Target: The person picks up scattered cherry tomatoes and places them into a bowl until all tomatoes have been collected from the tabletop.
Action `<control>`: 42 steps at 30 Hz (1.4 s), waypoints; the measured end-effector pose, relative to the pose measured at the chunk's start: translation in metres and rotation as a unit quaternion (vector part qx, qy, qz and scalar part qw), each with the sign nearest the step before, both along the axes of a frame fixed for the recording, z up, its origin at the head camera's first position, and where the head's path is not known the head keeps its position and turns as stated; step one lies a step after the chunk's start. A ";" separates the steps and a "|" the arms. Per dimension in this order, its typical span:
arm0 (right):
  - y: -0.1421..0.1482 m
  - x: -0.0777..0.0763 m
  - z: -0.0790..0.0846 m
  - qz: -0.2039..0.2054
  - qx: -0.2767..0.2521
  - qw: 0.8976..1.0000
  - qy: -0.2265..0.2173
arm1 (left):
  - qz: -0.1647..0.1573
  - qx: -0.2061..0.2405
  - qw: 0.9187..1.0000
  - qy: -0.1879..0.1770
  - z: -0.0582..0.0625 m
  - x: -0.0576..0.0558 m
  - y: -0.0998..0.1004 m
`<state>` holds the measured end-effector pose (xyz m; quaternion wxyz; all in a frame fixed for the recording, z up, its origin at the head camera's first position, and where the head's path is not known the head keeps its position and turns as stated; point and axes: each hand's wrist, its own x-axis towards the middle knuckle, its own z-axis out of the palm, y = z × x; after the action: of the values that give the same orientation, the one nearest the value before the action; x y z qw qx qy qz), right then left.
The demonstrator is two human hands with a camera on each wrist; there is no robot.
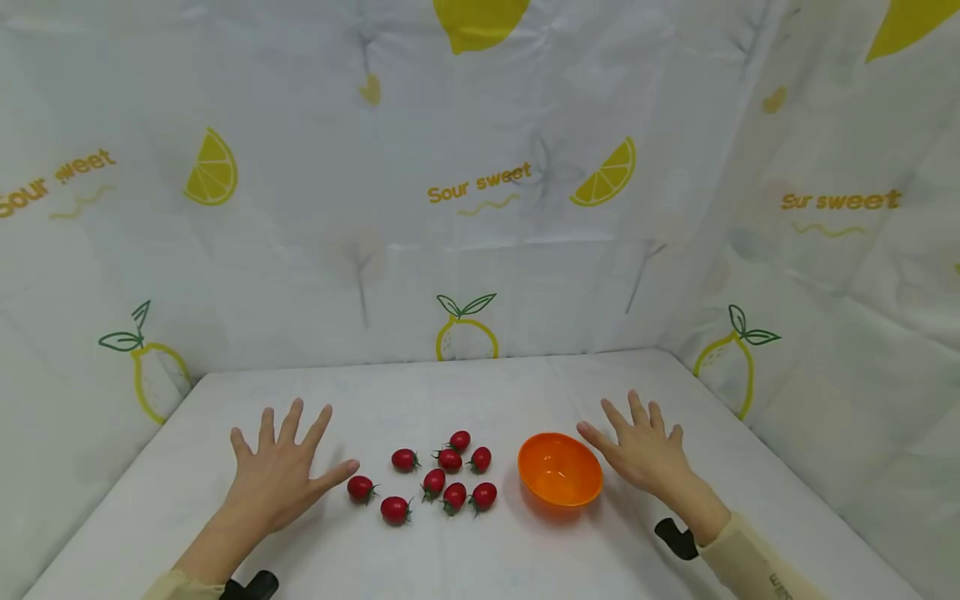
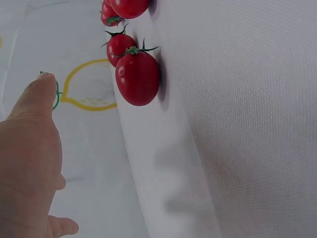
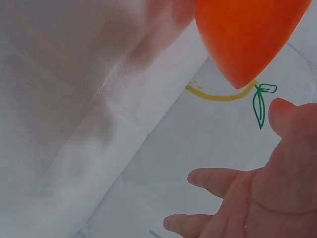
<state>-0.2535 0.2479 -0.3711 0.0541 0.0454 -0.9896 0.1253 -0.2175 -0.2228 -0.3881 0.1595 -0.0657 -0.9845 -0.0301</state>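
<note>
Several small red tomatoes (image 1: 433,483) with green stems lie loosely grouped in the middle of the white table. Just right of them stands an orange bowl (image 1: 560,471); nothing shows inside it. My left hand (image 1: 277,475) is spread left of the tomatoes, its thumb nearest the leftmost tomato (image 1: 361,489). Fingers wide apart, my right hand (image 1: 647,450) is beside the bowl's right side, holding nothing. Close up in the left wrist view is a tomato (image 2: 137,78), apart from the left hand. The right wrist view shows the bowl (image 3: 247,39) beyond the right thumb.
A white cloth with lemon prints (image 1: 300,292) hangs behind the table (image 1: 465,558) and along its sides. Dark straps or mounts (image 1: 677,539) sit at both wrists, by the pale sleeves (image 1: 757,558).
</note>
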 end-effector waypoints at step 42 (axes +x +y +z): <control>-0.032 0.020 -0.002 -0.046 -0.299 0.953 -0.015 | -0.052 0.252 0.965 -0.043 -0.012 0.030 0.026</control>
<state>-0.2339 0.2157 -0.3734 0.0560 -0.0204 -0.9087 0.4131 -0.1876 -0.1971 -0.4004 0.1271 -0.0731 -0.9462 -0.2884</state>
